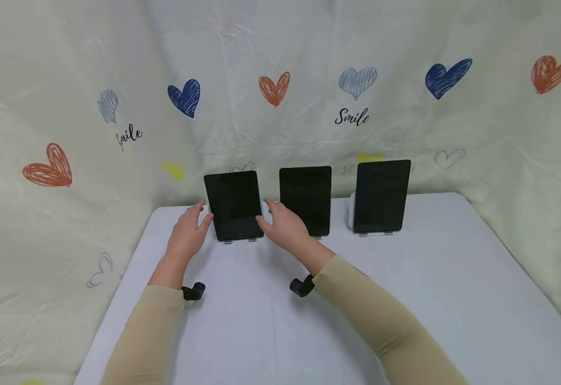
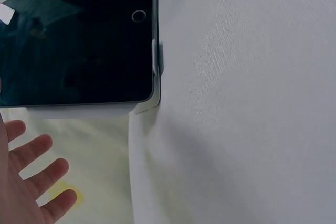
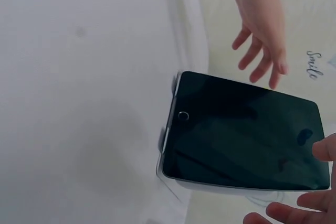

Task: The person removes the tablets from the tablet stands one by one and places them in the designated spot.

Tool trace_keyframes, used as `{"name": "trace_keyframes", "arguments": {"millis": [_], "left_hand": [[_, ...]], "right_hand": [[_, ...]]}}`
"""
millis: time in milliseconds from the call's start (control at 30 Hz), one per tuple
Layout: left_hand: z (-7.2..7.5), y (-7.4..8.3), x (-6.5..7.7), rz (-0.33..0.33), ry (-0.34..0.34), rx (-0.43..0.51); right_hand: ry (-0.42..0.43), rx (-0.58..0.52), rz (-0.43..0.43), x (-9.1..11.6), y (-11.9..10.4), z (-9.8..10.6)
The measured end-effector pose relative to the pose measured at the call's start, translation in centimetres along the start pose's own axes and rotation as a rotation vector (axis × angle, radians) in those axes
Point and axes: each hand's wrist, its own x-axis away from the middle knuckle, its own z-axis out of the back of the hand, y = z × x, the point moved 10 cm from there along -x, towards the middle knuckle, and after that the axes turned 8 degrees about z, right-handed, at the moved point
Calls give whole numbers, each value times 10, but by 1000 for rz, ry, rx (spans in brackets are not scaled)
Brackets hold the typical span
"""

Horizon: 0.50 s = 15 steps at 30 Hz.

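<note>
A black tablet (image 1: 234,205) with a round home button leans upright on a stand at the left of the row, its screen dark. On its left side is my left hand (image 1: 187,233), fingers spread and pointing forward; in the left wrist view the fingers (image 2: 39,153) lie just beyond the tablet's edge. My right hand (image 1: 286,226) reaches to its right edge, thumb tip over the screen's edge in the right wrist view and fingers (image 3: 294,214) loosely extended beside it. Behind the right hand stands a second tablet (image 1: 309,192), its lower left part partly covered.
A third tablet (image 1: 381,195) leans on its stand (image 1: 352,211) at the right. All stand near the back edge of a white table (image 1: 429,278). Directly behind hangs a pale curtain (image 1: 241,43) printed with hearts. Each wrist wears a black camera mount (image 1: 194,291).
</note>
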Motion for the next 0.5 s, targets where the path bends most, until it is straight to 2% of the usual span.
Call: {"name": "trace_keyframes", "arguments": {"millis": [167,500], "left_hand": [[-5,0,-1,26,-10,4],[-11,6,-2,30,-24,8]], "right_hand": [[-5,-4,-20,-7,2,-7],[50,-18,-40,-20,5,-10]]}}
